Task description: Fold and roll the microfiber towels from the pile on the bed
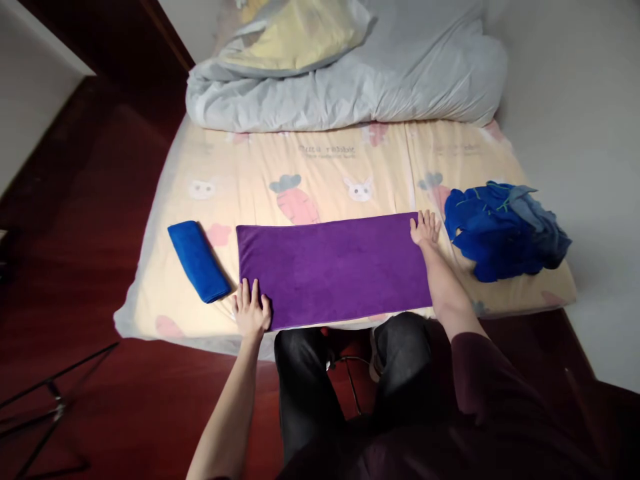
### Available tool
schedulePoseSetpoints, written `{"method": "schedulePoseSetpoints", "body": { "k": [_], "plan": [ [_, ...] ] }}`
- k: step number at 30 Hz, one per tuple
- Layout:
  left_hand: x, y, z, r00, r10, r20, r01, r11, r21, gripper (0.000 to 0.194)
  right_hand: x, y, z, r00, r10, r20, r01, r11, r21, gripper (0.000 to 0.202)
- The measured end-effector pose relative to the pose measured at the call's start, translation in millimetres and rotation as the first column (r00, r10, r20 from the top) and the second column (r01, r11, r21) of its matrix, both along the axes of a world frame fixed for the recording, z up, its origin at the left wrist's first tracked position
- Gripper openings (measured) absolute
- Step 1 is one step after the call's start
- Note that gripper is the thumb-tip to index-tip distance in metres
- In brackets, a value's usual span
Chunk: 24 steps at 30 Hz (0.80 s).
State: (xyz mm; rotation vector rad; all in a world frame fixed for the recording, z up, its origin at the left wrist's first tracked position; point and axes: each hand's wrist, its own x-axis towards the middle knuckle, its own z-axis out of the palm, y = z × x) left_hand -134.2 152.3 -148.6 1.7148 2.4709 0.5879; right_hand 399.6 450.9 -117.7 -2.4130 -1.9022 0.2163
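Note:
A purple towel (335,270) lies spread flat on the bed's near edge, its long side running left to right. My left hand (251,310) rests on its lower left corner, fingers spread. On the upper right corner lies my right hand (425,229), also flat with its fingers apart. Just left of the towel is a folded blue towel (199,261), lying at a slant. To the right, a crumpled heap of blue cloths (503,230) sits near the bed's right edge, touched by neither hand.
The bed (215,153) has a carrot and rabbit print sheet. A bunched grey quilt (400,80) and a yellow pillow (305,33) lie at the far side. A black tripod stand (57,407) is on the floor at lower left. A wall (580,167) rises on the right.

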Motion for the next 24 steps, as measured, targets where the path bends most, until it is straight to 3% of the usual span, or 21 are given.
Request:
{"method": "schedulePoseSetpoints", "body": {
  "k": [3,6,8,11,13,16,19,22,24],
  "plan": [
    [-2,2,-3.2,1.0,-0.007,0.001,0.007,1.0,-0.001,0.064,-26,-58,11.1,0.995,0.103,0.007,-0.103,0.988,0.115,0.067],
    [-2,7,0.9,1.0,-0.01,0.014,0.011,1.0,-0.028,0.064,-50,-164,11.2,0.929,0.356,-0.099,-0.335,0.924,0.184,0.066],
    [4,6,8.0,0.999,-0.013,0.031,0.015,0.998,-0.058,0.065,-55,-239,5.7,0.882,0.435,-0.18,-0.403,0.896,0.185,0.063],
    [34,-17,16.8,0.998,-0.015,0.066,0.02,0.997,-0.08,0.065,-46,-326,-0.2,0.884,0.391,-0.256,-0.354,0.918,0.181,0.057],
    [69,-51,17.8,0.994,-0.014,0.106,0.022,0.996,-0.082,0.064,-40,-360,1.8,0.877,0.403,-0.261,-0.36,0.912,0.198,0.054],
    [128,-117,16.6,0.982,-0.072,0.174,0.092,0.989,-0.112,0.062,-40,-378,15.7,0.88,0.424,-0.214,-0.384,0.901,0.203,0.052],
    [173,-173,22.0,0.963,-0.235,0.13,0.252,0.958,-0.139,0.058,-53,-364,42.1,0.917,0.389,-0.092,-0.383,0.921,0.076,0.048],
    [195,-198,33.0,0.912,-0.389,0.133,0.407,0.898,-0.168,0.052,-75,-322,74.1,0.906,0.421,0.04,-0.405,0.892,-0.204,0.044],
    [201,-197,37.9,0.874,-0.446,0.192,0.479,0.858,-0.186,0.047,-94,-285,91.8,0.884,0.466,0.024,-0.414,0.808,-0.42,0.042]
  ]
}}
